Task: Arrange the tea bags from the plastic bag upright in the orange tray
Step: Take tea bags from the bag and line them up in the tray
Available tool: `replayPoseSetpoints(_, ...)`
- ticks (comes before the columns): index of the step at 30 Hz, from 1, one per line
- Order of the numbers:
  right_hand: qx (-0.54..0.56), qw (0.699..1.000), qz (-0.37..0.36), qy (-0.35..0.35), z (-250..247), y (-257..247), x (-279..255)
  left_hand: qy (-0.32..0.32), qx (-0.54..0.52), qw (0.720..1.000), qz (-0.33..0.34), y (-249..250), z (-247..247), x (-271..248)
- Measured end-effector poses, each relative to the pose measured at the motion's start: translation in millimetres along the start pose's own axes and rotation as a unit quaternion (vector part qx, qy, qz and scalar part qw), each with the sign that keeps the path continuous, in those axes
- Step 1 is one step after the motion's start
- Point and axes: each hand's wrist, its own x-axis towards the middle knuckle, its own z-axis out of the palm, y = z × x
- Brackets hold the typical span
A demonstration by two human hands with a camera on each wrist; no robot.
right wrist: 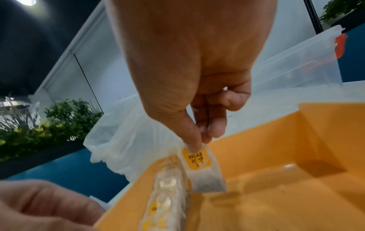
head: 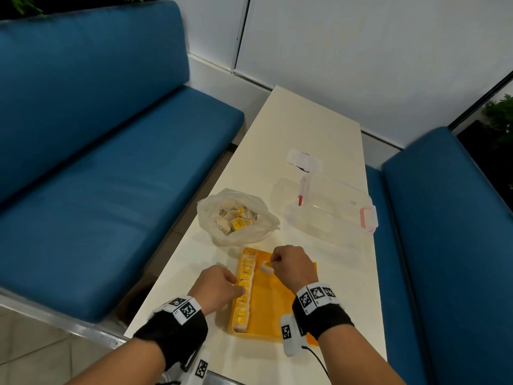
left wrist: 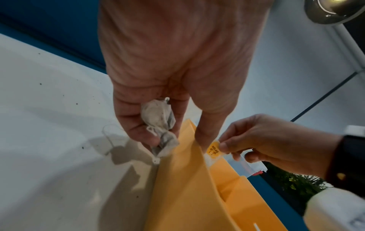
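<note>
The orange tray (head: pixel 280 307) lies on the table in front of me, with a row of upright tea bags (head: pixel 244 290) along its left wall. My right hand (head: pixel 273 263) pinches a tea bag (right wrist: pixel 206 171) by its yellow tagged top and holds it upright over the tray floor, beside the far end of the row (right wrist: pixel 168 197). My left hand (head: pixel 235 284) rests at the tray's left wall (left wrist: pixel 177 179), fingers curled round a crumpled tea bag (left wrist: pixel 158 123). The plastic bag (head: pixel 236 218), with more tea bags inside, sits open just beyond the tray.
A clear lidded box (head: pixel 330 209) with pink latches stands at the far right of the cream table (head: pixel 305 129). Blue benches (head: pixel 111 176) flank the table on both sides. The table's left edge runs close to the tray.
</note>
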Motion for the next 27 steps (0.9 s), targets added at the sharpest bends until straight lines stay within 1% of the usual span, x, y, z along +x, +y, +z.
replayPoseSetpoints(3, -0.022, 1.000, -0.001, -0.004, 10.7, -0.7, 3.4, -0.011, 0.007, 1.000, -0.001, -1.2, 0.8, -0.4)
replayPoseSetpoints(9, -0.055, 0.998, -0.021, 0.023, 28.7, -2.6, 7.7, -0.016, 0.013, 1.000, -0.014, -5.4, -1.4, -2.5)
replayPoseSetpoints(20, -0.135, 0.989, -0.050, 0.035, 38.8, -7.8, 7.2, -0.028, 0.021, 0.999, -0.021, -1.4, -2.4, -5.6)
replayPoseSetpoints(27, -0.093, 0.995, -0.019, 0.041, 37.8, -11.8, 9.7, -0.034, 0.015, 0.999, -0.022, 1.3, -3.2, -8.9)
